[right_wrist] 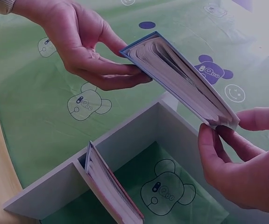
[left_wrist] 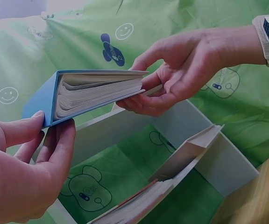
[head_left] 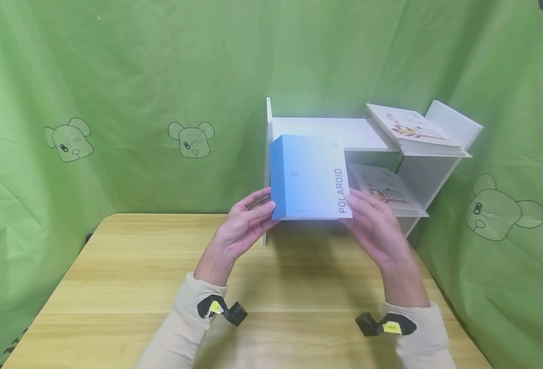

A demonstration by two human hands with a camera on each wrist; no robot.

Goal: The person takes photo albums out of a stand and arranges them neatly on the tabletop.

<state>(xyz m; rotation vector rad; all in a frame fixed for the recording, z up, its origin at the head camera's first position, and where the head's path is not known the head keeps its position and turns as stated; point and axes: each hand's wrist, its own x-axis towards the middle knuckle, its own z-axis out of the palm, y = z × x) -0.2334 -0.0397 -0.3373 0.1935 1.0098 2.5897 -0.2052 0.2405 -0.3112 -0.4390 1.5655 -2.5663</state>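
Note:
A photo album [head_left: 312, 179] with a blue-to-white cover lettered POLAROID is held up in front of a white shelf. My left hand [head_left: 244, 225] pinches its blue spine side near the lower left corner, thumb on the cover and fingers underneath. At the lower right corner, my right hand [head_left: 376, 228] grips the opposite edge the same way. The left wrist view shows the album's page edges [left_wrist: 97, 91], slightly fanned between the covers, with the left hand [left_wrist: 36, 163] on the spine. From the right wrist, the right hand [right_wrist: 246, 154] is seen pinching the open-edge corner.
The white shelf [head_left: 317, 130] stands at the table's back right. One illustrated book [head_left: 414, 127] lies tilted on its top, and another book [head_left: 384, 189] rests on the level below. A wooden table [head_left: 138, 287] spreads in front, with a green curtain [head_left: 128, 61] behind.

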